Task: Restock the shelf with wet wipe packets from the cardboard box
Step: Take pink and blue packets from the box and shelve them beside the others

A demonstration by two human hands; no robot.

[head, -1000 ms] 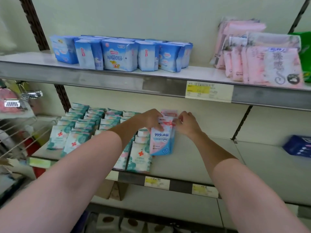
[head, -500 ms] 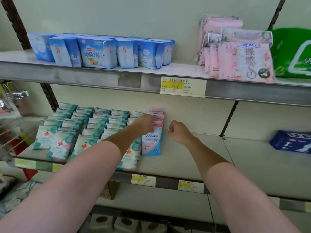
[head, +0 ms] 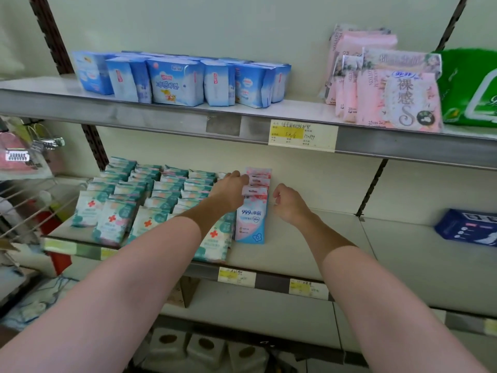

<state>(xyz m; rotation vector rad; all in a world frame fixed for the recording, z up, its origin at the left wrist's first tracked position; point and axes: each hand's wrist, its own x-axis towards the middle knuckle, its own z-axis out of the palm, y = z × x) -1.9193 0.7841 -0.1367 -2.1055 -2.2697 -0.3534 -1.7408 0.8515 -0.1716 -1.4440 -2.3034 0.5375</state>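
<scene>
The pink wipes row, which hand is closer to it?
Left. The left hand touches the pink wipes row near its back; the right hand hangs curled just beside it, not touching.

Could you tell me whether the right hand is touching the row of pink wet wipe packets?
Apart. In the head view, bare shelf back wall shows between the curled right hand and the pink wet wipe packets.

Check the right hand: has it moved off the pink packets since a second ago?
Yes. The right hand gripped the pink packets then; now it sits curled to their right, clear of them, over the bare shelf.
</scene>
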